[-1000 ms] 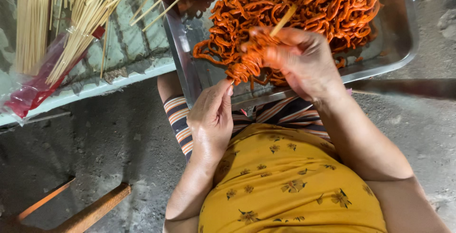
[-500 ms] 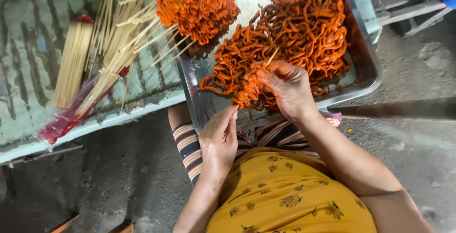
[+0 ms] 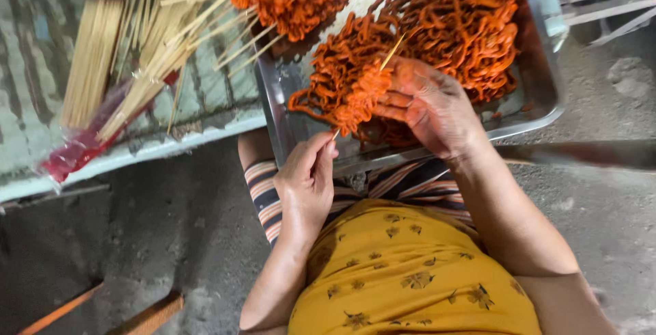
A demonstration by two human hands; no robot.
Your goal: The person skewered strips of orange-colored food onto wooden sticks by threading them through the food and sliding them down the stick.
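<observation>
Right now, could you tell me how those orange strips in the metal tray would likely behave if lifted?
Probably floppy: the orange strips curl and tangle in the metal tray. Likely they lift in clumps, as the bunch on the skewer droops. Their wet-looking sheen suggests they may be slippery.

The floor [image 3: 157,239] was rough grey concrete, stained dark in patches and lit by soft daylight. A weathered bench [image 3: 205,102] with a pale green, streaked top and a chipped light edge ran across the upper left. Two orange-brown wooden slats [image 3: 147,316] lay on the floor at the lower left. Grey wooden framing [image 3: 601,7] stood at the upper right.
</observation>
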